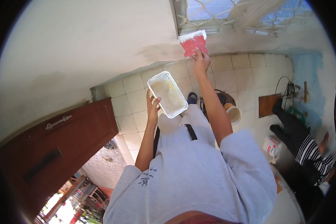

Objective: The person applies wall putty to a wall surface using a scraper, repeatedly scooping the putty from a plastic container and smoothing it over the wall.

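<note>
My right hand (200, 61) is raised to the white wall (82, 44) and grips a red scraper (192, 42) whose whitened edge lies against the wall just below the window (227, 13). My left hand (152, 107) holds a rectangular white tray (167, 94) of pale paste from below, level, in front of my chest. A grey patch on the wall (160, 52) sits just left of the scraper.
A brown wooden door (59, 138) stands open at the left. Tiled floor (246, 78) lies below, with a small bucket (234, 113) and a white container (271, 146). Another person in a striped top (310, 149) crouches at the right near cables (289, 89).
</note>
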Motion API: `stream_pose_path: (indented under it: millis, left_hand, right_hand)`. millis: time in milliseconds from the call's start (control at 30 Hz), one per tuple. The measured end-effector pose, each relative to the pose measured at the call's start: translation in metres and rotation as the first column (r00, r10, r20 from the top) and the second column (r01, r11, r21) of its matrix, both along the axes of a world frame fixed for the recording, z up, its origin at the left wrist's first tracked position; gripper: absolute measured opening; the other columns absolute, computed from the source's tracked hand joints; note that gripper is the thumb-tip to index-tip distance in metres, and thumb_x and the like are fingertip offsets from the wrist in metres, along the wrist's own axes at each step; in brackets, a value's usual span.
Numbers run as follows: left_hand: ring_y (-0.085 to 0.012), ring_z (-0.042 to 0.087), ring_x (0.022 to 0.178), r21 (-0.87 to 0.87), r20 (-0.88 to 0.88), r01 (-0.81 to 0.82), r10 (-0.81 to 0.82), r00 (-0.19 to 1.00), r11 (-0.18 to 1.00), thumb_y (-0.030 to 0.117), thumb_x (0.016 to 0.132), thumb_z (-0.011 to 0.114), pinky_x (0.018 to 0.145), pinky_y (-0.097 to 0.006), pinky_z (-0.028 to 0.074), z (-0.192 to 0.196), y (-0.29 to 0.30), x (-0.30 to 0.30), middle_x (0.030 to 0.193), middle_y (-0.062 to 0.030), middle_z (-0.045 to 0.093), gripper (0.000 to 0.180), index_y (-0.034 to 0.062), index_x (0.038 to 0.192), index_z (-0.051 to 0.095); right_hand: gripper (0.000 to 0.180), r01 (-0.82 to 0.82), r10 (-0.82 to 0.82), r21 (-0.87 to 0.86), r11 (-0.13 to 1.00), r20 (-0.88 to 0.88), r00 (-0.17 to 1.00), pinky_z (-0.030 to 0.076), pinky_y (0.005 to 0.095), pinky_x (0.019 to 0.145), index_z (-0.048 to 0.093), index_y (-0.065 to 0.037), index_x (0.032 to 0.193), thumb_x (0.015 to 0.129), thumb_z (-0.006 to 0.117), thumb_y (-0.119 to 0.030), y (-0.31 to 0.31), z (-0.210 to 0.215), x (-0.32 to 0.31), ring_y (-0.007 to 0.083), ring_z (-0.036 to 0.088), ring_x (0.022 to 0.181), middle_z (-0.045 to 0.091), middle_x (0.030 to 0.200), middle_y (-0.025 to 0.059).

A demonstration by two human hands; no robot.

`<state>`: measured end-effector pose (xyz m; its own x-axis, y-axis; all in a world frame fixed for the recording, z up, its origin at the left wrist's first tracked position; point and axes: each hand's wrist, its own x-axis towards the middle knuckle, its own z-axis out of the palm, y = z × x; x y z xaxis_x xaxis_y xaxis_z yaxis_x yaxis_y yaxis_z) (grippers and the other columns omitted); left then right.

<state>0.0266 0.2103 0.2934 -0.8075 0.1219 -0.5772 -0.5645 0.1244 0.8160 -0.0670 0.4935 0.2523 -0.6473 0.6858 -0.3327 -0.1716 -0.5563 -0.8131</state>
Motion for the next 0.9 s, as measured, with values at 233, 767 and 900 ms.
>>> stream_pose_path:
  millis: [233, 767, 900]
  left_hand:
    - [-0.0397, 0.045, 0.137, 0.002, -0.235, 0.006, -0.005, 0.972, 1.000, 0.031, 0.086, 0.069, 0.107, -0.050, 0.046, 0.067, -0.012, -0.002, 0.159, -0.0231, 0.030, 0.097, 0.0107, 0.164, 0.015]
    - [-0.0444, 0.039, 0.141, 0.090, -0.337, 0.243, -0.200, 0.920, 0.966, 0.025, 0.081, 0.083, 0.108, -0.054, 0.047, 0.137, -0.033, -0.028, 0.158, -0.0222, 0.025, 0.109, 0.0163, 0.164, 0.012]
    - [-0.0438, 0.037, 0.141, 0.109, -0.357, 0.264, -0.210, 0.910, 0.958, 0.025, 0.080, 0.086, 0.109, -0.056, 0.045, 0.140, -0.053, -0.036, 0.155, -0.0208, 0.027, 0.112, 0.0161, 0.164, 0.012]
  right_hand:
    - [0.022, -0.189, 0.177, -0.113, 0.976, -0.107, 0.978, 0.058, 0.0356, 0.087, 0.062, -0.003, 0.116, 0.098, 0.065, -0.015, -0.022, 0.137, 0.112, 0.0161, 0.068, 0.093, 0.068, 0.106, 0.0059]
    - [0.017, -0.121, 0.186, 0.870, 0.478, 0.034, 0.982, 0.056, 0.0283, 0.073, 0.072, 0.004, 0.110, 0.094, 0.070, -0.001, -0.112, 0.233, 0.132, 0.0148, 0.070, 0.082, 0.075, 0.099, 0.0127]
    - [0.026, -0.087, 0.114, 0.961, 0.262, 0.059, 0.992, 0.058, 0.0307, 0.073, 0.073, -0.003, 0.116, 0.091, 0.069, 0.003, -0.138, 0.248, 0.131, 0.0213, 0.073, 0.083, 0.075, 0.101, 0.0135]
